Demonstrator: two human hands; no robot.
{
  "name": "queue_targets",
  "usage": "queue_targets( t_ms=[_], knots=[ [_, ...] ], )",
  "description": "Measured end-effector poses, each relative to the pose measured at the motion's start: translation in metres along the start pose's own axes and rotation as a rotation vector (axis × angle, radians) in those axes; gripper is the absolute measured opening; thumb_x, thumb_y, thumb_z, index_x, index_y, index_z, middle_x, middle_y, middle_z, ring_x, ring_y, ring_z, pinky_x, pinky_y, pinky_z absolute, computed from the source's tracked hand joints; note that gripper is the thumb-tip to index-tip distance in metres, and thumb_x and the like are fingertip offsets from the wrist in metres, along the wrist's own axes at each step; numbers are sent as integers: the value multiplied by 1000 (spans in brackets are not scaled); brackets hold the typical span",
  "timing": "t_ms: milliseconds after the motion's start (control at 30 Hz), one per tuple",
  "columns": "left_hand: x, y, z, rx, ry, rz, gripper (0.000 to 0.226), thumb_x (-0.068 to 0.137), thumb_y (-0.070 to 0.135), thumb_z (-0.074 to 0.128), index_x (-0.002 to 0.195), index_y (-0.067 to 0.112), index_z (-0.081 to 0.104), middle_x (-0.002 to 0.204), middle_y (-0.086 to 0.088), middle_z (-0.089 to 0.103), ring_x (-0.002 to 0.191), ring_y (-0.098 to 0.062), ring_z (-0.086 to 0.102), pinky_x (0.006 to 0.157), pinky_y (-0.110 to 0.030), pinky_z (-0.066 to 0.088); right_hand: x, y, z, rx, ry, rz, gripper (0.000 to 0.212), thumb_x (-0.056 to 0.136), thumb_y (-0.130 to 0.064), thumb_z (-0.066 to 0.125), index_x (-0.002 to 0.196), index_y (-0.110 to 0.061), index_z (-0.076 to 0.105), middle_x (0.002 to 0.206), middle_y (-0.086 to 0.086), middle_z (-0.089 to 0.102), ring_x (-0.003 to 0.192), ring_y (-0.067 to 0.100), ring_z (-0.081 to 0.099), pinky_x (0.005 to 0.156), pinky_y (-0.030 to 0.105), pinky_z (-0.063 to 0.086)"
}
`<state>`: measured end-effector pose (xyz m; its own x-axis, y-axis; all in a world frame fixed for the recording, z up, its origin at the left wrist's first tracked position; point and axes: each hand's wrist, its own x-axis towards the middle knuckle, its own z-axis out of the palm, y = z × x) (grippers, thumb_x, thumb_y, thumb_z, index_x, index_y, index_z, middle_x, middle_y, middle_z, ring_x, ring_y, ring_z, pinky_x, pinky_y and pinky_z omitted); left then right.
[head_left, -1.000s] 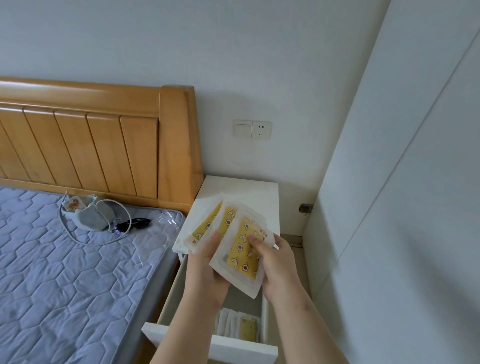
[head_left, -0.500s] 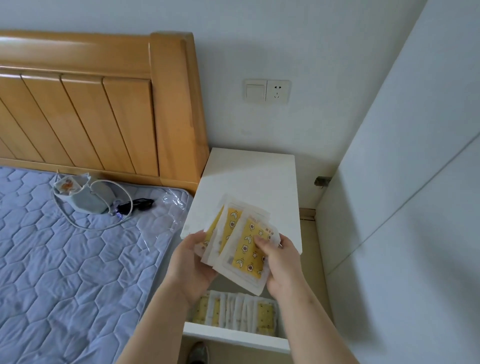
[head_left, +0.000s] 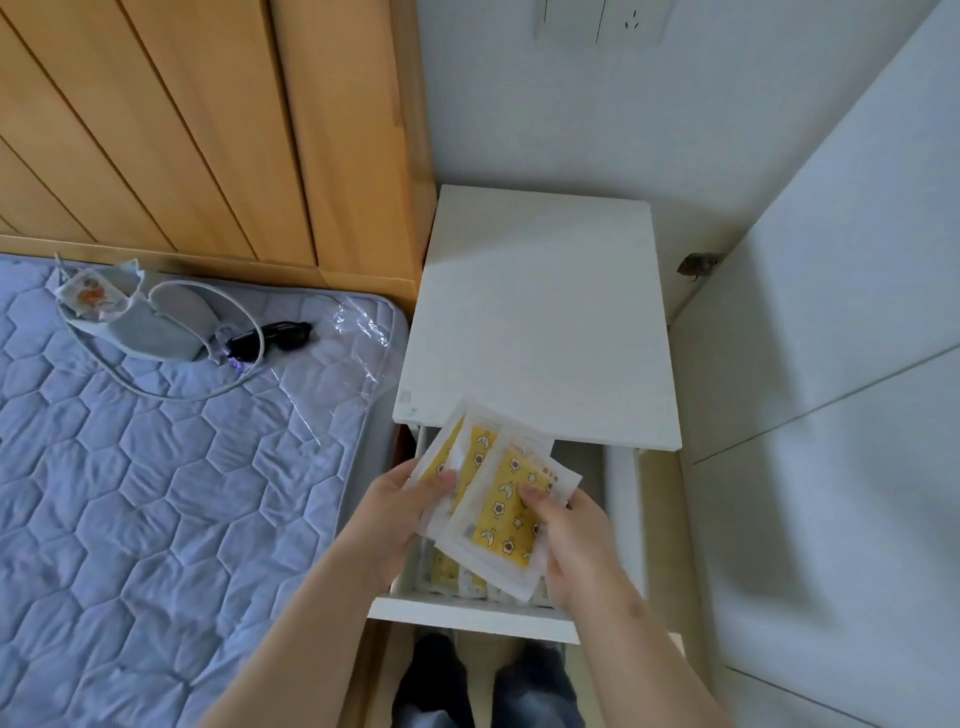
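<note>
Fingers (head_left: 439, 480) of our left hand (head_left: 389, 519) and right hand (head_left: 569, 540) curl round the fanned yellow packets (head_left: 501, 506), held above the open drawer (head_left: 467, 616), overlapping the front edge of the nightstand top (head_left: 540, 322); likely spare packets (head_left: 445, 569) upright inside; mattress (head_left: 182, 493) close left, wardrobe (head_left: 831, 415) right
</note>
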<state>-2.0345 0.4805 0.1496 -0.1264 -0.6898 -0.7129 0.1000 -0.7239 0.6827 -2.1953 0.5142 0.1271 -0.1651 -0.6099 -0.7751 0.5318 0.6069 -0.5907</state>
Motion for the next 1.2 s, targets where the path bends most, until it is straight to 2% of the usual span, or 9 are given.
queue_targets(
  t_ms=[200, 367, 467, 600, 833, 933, 1000, 1100, 1200],
  knots=[
    [41, -36, -3, 287, 12, -78, 19, 87, 7, 64, 105, 15, 64, 98, -2, 73, 95, -23, 68, 90, -44, 53, 48, 27, -24, -70, 10, 61, 17, 87, -2, 63, 103, -8, 66, 97, 10, 73, 88, 27, 70, 74, 43, 57],
    [85, -67, 1, 407, -66, -151, 33, 85, 8, 66, 113, 21, 55, 109, 0, 69, 102, -21, 66, 93, -47, 52, 94, 53, -50, -108, 42, 132, 21, 86, -3, 64, 106, -8, 66, 103, 11, 72, 94, 30, 69, 84, 50, 55],
    [112, -91, 7, 435, -87, -200, 26, 88, 12, 65, 111, 23, 61, 107, 3, 71, 101, -20, 66, 92, -46, 51, 125, 68, -66, -96, 40, 165, 27, 86, 0, 62, 113, -4, 62, 109, 14, 69, 100, 32, 66, 88, 52, 52],
    [150, -118, 12, 319, 51, -235, 13, 90, 18, 62, 102, 21, 65, 105, 1, 72, 94, -19, 69, 85, -42, 55, 165, 78, -75, -131, 21, 158, 26, 88, 0, 60, 113, -7, 62, 109, 11, 69, 99, 29, 66, 86, 49, 53],
    [211, -141, 10, 134, 209, -255, 22, 90, 22, 62, 111, 17, 63, 103, -2, 72, 93, -24, 70, 88, -50, 53, 236, 81, -64, -247, -16, 145, 15, 88, -3, 62, 95, -16, 64, 98, 6, 70, 91, 23, 68, 81, 42, 55],
    [233, -140, 7, 147, 221, -251, 26, 87, 24, 67, 112, 17, 64, 104, -3, 72, 98, -26, 67, 94, -49, 49, 261, 79, -59, -276, -17, 147, 14, 88, -5, 63, 99, -14, 63, 101, 9, 70, 94, 25, 68, 85, 44, 55],
    [250, -139, 5, 186, 235, -253, 32, 86, 28, 67, 116, 18, 62, 110, 0, 68, 105, -23, 62, 98, -42, 43, 274, 79, -55, -267, -5, 150, 20, 88, -5, 63, 108, -11, 61, 105, 9, 69, 95, 25, 68, 83, 43, 55],
    [272, -135, 3, 293, 261, -271, 28, 89, 30, 63, 114, 18, 59, 114, -1, 65, 105, -22, 59, 94, -39, 44, 293, 85, -51, -239, 52, 174, 20, 89, -4, 61, 107, -12, 57, 101, 6, 66, 89, 23, 66, 80, 43, 54],
    [288, -137, -4, 431, 291, -227, 23, 94, 27, 57, 115, 17, 58, 112, -2, 62, 102, -20, 57, 92, -34, 43, 310, 98, -51, -367, 148, 208, 31, 89, -11, 63, 118, -13, 52, 113, 9, 64, 96, 26, 64, 85, 46, 54]
  ],
)
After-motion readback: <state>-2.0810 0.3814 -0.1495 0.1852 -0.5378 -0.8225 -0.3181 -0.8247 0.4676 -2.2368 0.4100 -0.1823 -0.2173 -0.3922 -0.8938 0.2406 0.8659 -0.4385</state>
